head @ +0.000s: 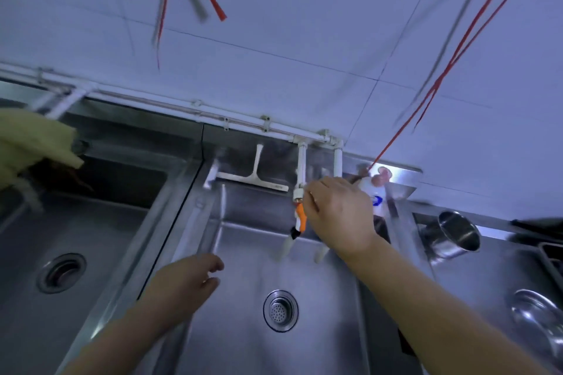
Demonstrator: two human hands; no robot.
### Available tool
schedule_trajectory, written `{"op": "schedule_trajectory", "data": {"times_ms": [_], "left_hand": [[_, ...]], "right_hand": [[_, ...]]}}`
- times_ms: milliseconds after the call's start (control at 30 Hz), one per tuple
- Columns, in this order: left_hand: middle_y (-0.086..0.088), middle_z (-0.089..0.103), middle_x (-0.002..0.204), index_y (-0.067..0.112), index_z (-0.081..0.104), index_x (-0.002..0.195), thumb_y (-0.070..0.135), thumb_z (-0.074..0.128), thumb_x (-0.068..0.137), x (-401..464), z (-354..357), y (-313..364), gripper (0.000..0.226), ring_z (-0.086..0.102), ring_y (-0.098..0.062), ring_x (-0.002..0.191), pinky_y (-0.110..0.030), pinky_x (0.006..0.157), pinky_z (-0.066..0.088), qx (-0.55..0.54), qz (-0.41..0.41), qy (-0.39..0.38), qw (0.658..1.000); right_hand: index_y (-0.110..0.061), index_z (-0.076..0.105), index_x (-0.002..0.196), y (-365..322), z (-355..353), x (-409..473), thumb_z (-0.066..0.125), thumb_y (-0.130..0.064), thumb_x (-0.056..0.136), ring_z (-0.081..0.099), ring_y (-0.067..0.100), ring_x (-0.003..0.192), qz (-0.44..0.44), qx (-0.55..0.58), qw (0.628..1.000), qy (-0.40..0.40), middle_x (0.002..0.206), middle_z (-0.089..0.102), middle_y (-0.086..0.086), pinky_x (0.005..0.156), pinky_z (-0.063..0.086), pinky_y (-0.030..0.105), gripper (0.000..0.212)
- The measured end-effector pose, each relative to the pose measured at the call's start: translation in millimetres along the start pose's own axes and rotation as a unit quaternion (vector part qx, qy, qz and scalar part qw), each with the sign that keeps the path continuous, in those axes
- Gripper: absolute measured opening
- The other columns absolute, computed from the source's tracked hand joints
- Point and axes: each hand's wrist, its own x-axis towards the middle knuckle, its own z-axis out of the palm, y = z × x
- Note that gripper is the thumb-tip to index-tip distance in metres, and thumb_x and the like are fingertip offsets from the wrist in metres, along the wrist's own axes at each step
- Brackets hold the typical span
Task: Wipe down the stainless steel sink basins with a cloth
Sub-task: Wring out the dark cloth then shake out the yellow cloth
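Note:
The middle stainless steel basin [243,253] lies below me, with a round strainer drain [280,310] in its floor. A second basin [106,237] is to the left. A yellow-green cloth [33,143] hangs at the far left over that basin, away from both hands. My right hand [341,216] is at the back of the middle basin, its fingers curled round the white tap [300,192] just above its orange lever [300,218]. My left hand [185,280] hovers over the middle basin's left side, fingers loosely curled, holding nothing.
A white squeegee [253,173] leans on the back ledge of the middle basin. A white bottle [376,192] stands behind my right hand. On the right counter are a steel cup [457,234] on its side and a steel bowl [536,313]. The tiled wall rises behind.

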Motion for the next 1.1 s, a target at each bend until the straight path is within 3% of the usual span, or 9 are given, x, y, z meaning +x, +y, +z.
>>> {"op": "schedule_trajectory", "data": {"times_ms": [167,300,433,533,667,767,900,967,1100], "left_hand": [[0.012,0.059,0.117,0.032,0.054,0.117,0.033,0.050,0.093,-48.5,-64.8,-92.7,0.025,0.057,-0.007,0.103,-0.019,0.076,0.039,0.007,-0.029,0.042,0.999],[0.009,0.061,0.114,0.029,0.055,0.115,0.030,0.048,0.093,-86.5,-114.2,-170.4,0.023,0.058,-0.012,0.101,-0.023,0.071,0.037,0.020,-0.091,0.086,0.992],[0.009,0.061,0.107,0.030,0.054,0.107,0.031,0.049,0.092,-122.1,-142.3,-234.8,0.016,0.060,-0.015,0.094,-0.029,0.075,0.046,0.012,-0.142,0.129,0.981],[0.011,0.059,0.108,0.030,0.054,0.107,0.034,0.049,0.092,-139.5,-148.9,-269.1,0.016,0.061,-0.013,0.092,-0.033,0.078,0.048,0.000,-0.158,0.140,0.977],[0.017,0.056,0.112,0.035,0.053,0.111,0.036,0.049,0.092,-153.9,-141.7,-304.5,0.019,0.060,-0.009,0.097,-0.027,0.079,0.046,-0.017,-0.180,0.149,0.972],[0.020,0.056,0.113,0.037,0.053,0.110,0.035,0.050,0.091,-161.6,-133.9,-322.5,0.020,0.060,-0.005,0.098,-0.025,0.080,0.045,-0.036,-0.192,0.147,0.970],[0.022,0.056,0.114,0.038,0.055,0.111,0.036,0.051,0.090,-167.8,-128.3,-339.8,0.022,0.059,0.000,0.098,-0.022,0.081,0.045,-0.058,-0.202,0.145,0.967],[0.024,0.056,0.112,0.039,0.055,0.110,0.036,0.052,0.090,-169.6,-127.7,-345.1,0.021,0.059,0.003,0.095,-0.019,0.079,0.045,-0.064,-0.203,0.150,0.965],[0.025,0.057,0.110,0.039,0.055,0.109,0.034,0.053,0.089,-167.4,-133.9,-346.1,0.020,0.058,0.004,0.093,-0.018,0.078,0.044,-0.060,-0.194,0.164,0.965]], "right_hand": [[-0.012,0.051,0.050,-132.8,31.8,45.4,0.064,-0.007,0.072,0.045,0.023,0.044,-0.023,0.055,0.996,-0.065,0.050,0.048,0.003,0.037,0.024,0.024,0.026],[-0.019,0.032,0.053,-243.0,64.4,92.1,0.060,-0.010,0.074,0.028,0.018,0.043,-0.039,0.138,0.985,-0.092,0.051,0.029,-0.004,0.041,0.007,0.019,0.036],[-0.020,0.048,0.065,-325.0,108.8,131.6,0.046,-0.024,0.089,0.046,0.018,0.059,-0.015,0.176,0.963,-0.202,0.062,0.046,-0.004,0.044,0.027,0.026,0.024],[-0.018,0.063,0.079,-369.0,133.2,162.4,0.047,-0.031,0.091,0.057,0.020,0.071,0.041,0.225,0.948,-0.223,0.076,0.063,-0.001,0.056,0.046,0.030,0.023],[-0.018,0.064,0.096,-400.0,162.9,209.0,0.048,-0.031,0.090,0.061,0.020,0.080,0.152,0.302,0.915,-0.220,0.091,0.066,0.000,0.068,0.050,0.031,0.021],[-0.018,0.061,0.105,-411.1,181.2,232.0,0.047,-0.030,0.089,0.061,0.021,0.084,0.165,0.267,0.918,-0.242,0.098,0.064,0.003,0.072,0.052,0.034,0.024],[-0.017,0.057,0.083,-420.4,198.0,238.4,0.041,-0.020,0.089,0.058,0.022,0.074,0.160,0.195,0.927,-0.279,0.085,0.062,0.004,0.053,0.040,0.028,0.017],[-0.016,0.059,0.078,-420.7,199.8,239.6,0.042,-0.018,0.089,0.058,0.023,0.075,0.149,0.171,0.936,-0.268,0.081,0.063,0.003,0.058,0.047,0.032,0.021],[-0.018,0.065,0.087,-412.5,192.1,242.8,0.052,-0.024,0.086,0.058,0.020,0.089,0.160,0.209,0.940,-0.218,0.090,0.063,0.001,0.074,0.055,0.039,0.014]]}}
